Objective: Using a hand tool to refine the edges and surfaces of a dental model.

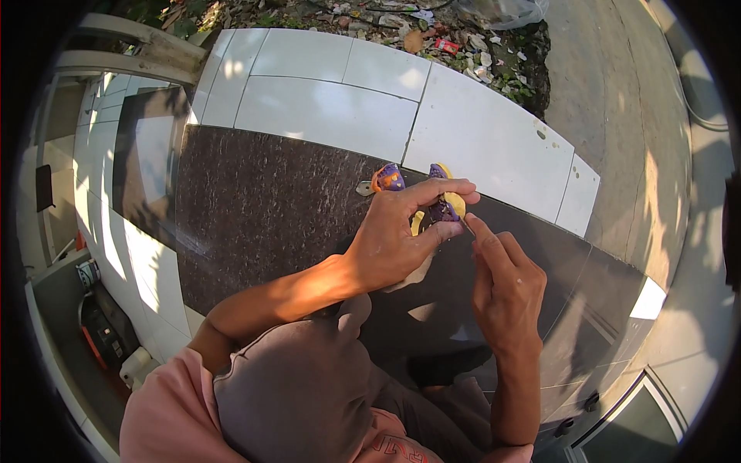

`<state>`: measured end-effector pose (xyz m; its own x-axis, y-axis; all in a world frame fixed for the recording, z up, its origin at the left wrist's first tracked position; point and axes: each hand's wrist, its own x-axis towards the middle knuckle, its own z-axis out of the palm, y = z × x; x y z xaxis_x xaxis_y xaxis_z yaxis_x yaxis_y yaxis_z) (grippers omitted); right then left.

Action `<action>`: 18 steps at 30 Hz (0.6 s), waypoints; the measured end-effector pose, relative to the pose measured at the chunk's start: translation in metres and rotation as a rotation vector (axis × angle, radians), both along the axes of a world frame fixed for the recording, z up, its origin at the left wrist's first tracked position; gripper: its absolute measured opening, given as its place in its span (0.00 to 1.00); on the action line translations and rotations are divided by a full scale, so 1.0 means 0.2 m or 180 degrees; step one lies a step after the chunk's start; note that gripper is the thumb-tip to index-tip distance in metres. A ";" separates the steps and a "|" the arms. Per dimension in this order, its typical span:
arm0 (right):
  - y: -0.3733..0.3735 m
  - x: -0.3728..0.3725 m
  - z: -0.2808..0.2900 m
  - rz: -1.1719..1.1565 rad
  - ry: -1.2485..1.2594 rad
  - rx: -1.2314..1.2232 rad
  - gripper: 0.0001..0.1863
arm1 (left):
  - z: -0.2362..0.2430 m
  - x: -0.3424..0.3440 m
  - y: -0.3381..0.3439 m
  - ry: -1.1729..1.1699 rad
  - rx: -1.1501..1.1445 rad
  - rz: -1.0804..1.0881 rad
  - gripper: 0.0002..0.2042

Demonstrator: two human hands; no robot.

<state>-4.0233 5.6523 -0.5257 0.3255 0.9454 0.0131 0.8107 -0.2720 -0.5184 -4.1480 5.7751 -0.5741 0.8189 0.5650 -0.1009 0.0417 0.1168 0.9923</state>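
Observation:
Between the thumb and fingers of my left hand (401, 228) is a small purple and yellow item (444, 210), possibly a child's shoe. Part of it is hidden behind the fingers. My right hand (505, 282) is closed in a pinch around a thin, dark, stick-like tool (468, 226), whose tip meets or nearly meets the item's near edge. Just left of my left fingers lies a second purple piece with orange and yellow patches (388, 178). A yellow strip (417, 223) shows under my left hand, and a pale object (413, 276) is partly covered by it.
I sit at a dark tiled surface (262, 201) bordered by white tiles (332, 112). A small silvery piece (363, 187) lies by the patterned one. Beyond the tiles is soil with litter (455, 50); concrete (610, 100) runs along the right. A metal railing (147, 42) stands far left.

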 end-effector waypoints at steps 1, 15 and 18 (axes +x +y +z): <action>0.00 -0.01 -0.02 -0.0003 0.0006 0.0005 0.20 | 0.00 -0.01 -0.01 0.0006 0.0005 -0.0003 0.20; 0.03 -0.29 -0.18 -0.1893 0.1382 0.0986 0.16 | -0.05 0.03 -0.04 -0.0147 0.0330 0.0448 0.20; 0.03 -0.30 -0.16 -0.2198 0.2258 0.0881 0.16 | -0.06 0.03 -0.03 -0.0122 0.0103 0.0429 0.20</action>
